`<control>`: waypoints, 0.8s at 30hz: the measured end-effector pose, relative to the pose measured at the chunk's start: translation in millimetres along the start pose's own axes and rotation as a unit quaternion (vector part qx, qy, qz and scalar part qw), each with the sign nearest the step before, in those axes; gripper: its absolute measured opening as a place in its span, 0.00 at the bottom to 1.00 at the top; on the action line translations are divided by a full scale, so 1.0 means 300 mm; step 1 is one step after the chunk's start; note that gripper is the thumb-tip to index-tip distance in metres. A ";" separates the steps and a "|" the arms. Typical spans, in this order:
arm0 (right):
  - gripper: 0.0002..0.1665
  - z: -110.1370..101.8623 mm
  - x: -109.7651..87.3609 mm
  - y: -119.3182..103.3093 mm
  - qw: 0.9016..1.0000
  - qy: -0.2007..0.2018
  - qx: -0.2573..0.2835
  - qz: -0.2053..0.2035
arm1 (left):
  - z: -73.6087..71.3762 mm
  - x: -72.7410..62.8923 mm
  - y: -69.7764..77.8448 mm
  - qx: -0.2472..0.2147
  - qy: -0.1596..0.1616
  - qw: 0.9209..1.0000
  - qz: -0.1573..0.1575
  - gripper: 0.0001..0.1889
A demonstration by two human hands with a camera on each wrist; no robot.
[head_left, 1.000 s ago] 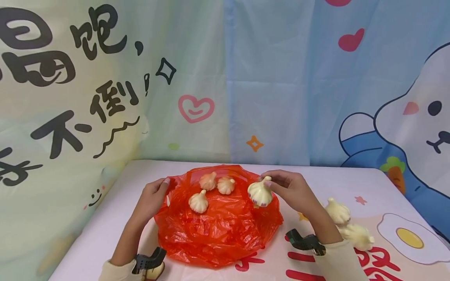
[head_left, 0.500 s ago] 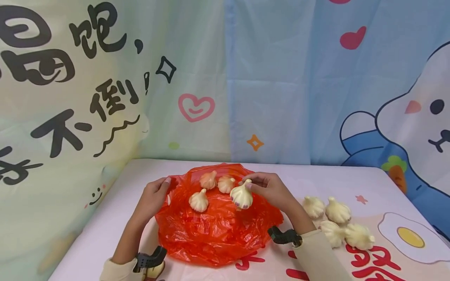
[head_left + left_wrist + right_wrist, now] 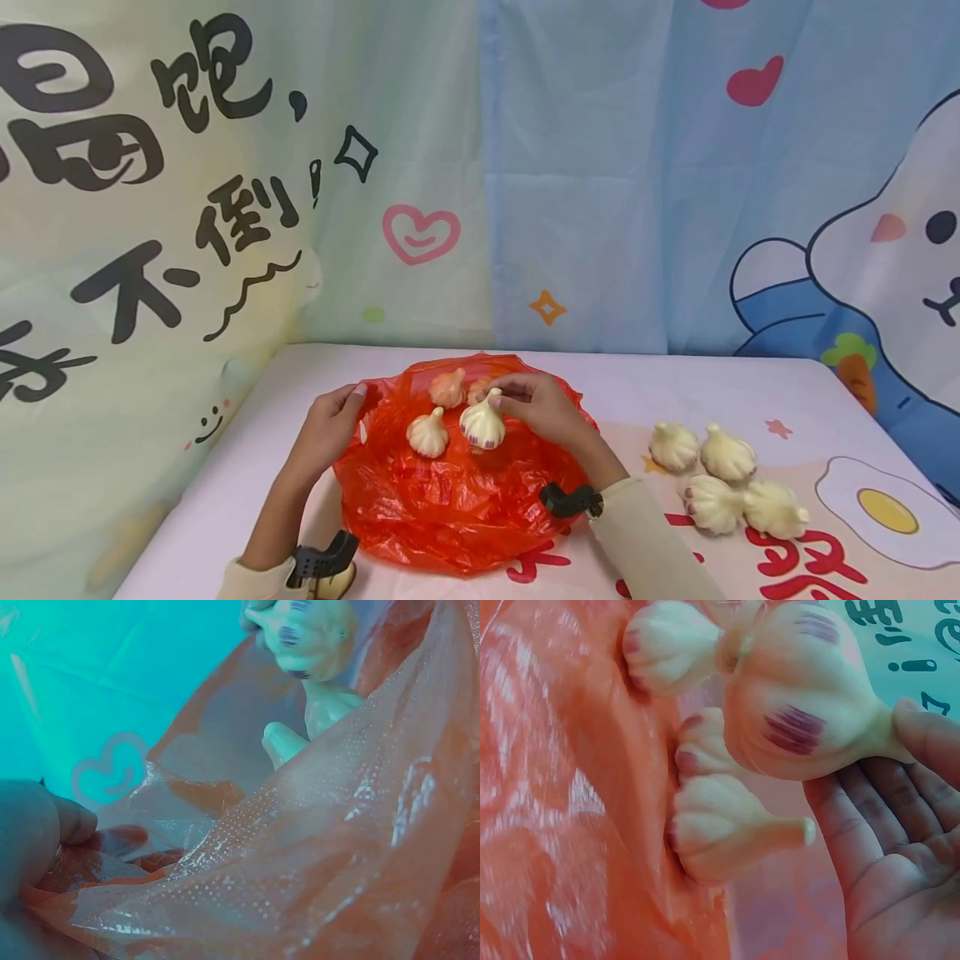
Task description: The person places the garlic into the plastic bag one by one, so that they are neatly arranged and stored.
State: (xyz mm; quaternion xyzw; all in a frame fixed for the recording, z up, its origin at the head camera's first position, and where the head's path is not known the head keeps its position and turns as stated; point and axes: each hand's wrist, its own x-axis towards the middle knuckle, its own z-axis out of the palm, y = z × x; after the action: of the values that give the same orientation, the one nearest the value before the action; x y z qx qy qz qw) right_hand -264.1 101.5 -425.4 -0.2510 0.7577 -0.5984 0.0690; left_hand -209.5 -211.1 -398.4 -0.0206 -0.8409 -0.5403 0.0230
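A red plastic bag lies spread open on the table. My left hand pinches its left edge between thumb and fingers; in the left wrist view the film stretches away from the fingertips. By its stem, my right hand holds a garlic bulb over the bag's opening. Purple streaks mark this bulb in the right wrist view. Inside the bag sit more bulbs: a pale garlic bulb in front, another garlic bulb behind, and a third partly covered by the right hand.
Several garlic bulbs stand grouped on the tabletop to the right of the bag. A printed cloth backdrop hangs behind the table. Each wrist wears a black strap.
My right hand has carried the garlic bulb leftward, from the bag's right side to above the bulbs inside. The left hand keeps its grip on the bag's edge.
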 end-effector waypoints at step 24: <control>0.14 0.094 0.047 0.043 1.000 -0.002 0.022 0.009 | -0.011 -0.006 0.005 0.019 0.007 1.000 0.003 0.25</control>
State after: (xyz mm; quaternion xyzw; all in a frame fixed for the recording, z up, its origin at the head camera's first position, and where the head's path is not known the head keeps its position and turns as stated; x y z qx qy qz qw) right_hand -268.6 72.4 -442.4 -0.2438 0.7462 -0.6141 0.0809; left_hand -207.6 -213.4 -395.7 -0.0192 -0.8507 -0.5244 0.0312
